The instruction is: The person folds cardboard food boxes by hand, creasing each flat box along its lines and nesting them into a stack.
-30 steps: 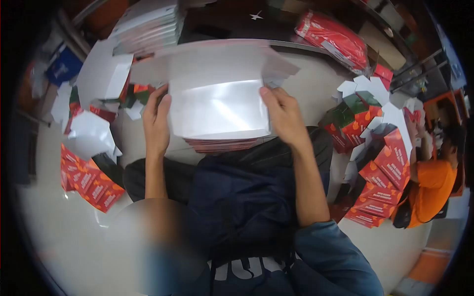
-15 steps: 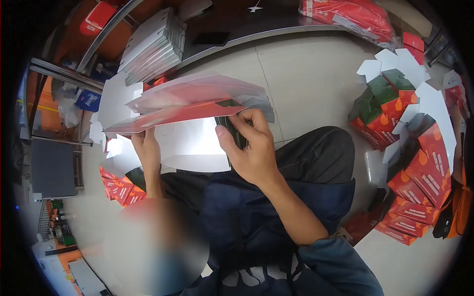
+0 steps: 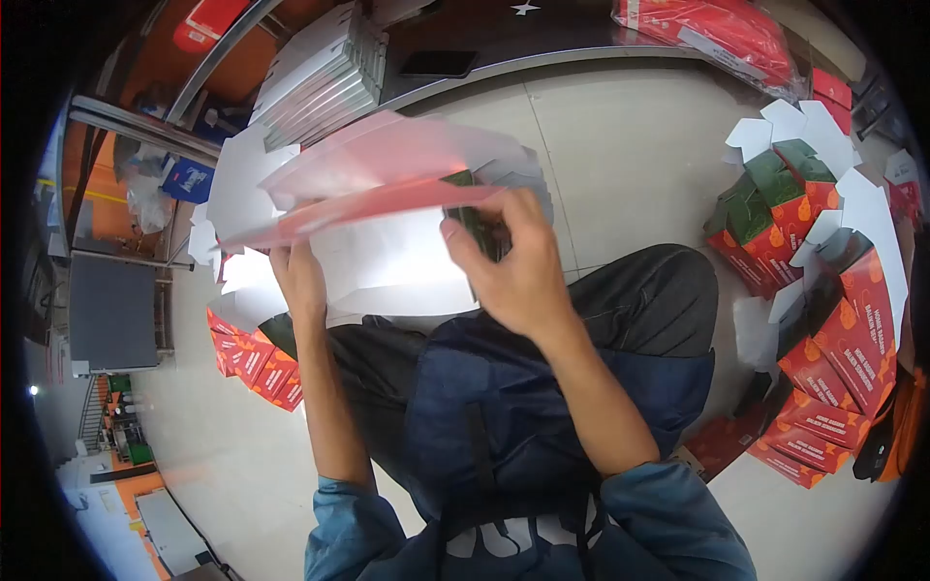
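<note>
Above my lap is a partly folded carton (image 3: 387, 266), red outside and white inside, with a green patch near its right end. Its raised panels are smeared by motion. My left hand (image 3: 298, 276) grips the carton's lower left edge, its fingertips partly hidden behind the red panel. At the right end, my right hand (image 3: 523, 266) is closed on the carton's edge, thumb on the near side and fingers bent over the top. Just left of my left hand, several red cartons with white flaps (image 3: 254, 358) lie on the floor.
To the right stand several red and green cartons (image 3: 775, 218) with white flaps up, and more red cartons (image 3: 838, 368) in an overlapping row. Ahead, a dark table (image 3: 494, 34) bears a phone (image 3: 438, 64), a stack of pale flat boxes (image 3: 325, 82) and a red plastic-wrapped bundle (image 3: 717, 39).
Both hands have lifted the carton slightly, and its panels look more blurred. My grip stays on the same two ends. The whole view has shifted a little.
</note>
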The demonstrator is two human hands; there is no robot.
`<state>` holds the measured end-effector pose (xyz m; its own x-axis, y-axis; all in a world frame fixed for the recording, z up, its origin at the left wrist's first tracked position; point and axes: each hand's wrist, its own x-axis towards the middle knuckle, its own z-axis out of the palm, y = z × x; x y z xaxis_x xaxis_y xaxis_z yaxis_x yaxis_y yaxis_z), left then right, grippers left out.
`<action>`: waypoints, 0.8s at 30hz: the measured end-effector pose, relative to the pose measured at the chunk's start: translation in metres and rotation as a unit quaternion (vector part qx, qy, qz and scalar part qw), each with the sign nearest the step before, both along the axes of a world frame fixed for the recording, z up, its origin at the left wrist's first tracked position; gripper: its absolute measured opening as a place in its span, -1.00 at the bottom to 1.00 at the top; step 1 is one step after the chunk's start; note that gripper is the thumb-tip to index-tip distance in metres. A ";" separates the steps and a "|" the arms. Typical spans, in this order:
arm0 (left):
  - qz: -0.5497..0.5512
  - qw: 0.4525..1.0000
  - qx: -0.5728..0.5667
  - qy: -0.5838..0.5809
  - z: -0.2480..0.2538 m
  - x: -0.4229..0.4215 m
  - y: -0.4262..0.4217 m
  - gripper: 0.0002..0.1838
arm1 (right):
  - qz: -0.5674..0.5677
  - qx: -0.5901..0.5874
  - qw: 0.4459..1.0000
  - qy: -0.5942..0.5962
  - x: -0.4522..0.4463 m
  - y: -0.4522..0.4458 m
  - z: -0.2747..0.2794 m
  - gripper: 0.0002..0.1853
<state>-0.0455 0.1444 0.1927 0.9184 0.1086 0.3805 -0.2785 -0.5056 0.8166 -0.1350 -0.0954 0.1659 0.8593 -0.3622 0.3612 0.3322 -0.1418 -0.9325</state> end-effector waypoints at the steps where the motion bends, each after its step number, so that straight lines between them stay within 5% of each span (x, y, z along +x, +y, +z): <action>1: 0.004 1.000 0.001 0.012 0.004 -0.001 -0.003 -0.64 | 0.027 0.055 0.998 0.025 0.004 -0.003 0.003 -0.61; 9: -0.045 0.997 0.022 0.054 0.010 0.008 0.005 -0.69 | 0.035 -0.082 0.992 0.088 0.026 -0.022 0.027 -0.68; 17: -0.020 0.994 0.056 0.096 0.019 0.004 -0.001 -0.63 | 0.006 -0.054 0.997 0.048 0.018 -0.012 0.019 -0.59; 24: 0.000 1.000 -0.001 -0.013 -0.003 0.003 0.005 -0.65 | -0.007 0.003 0.998 -0.064 0.003 0.010 -0.018 -0.47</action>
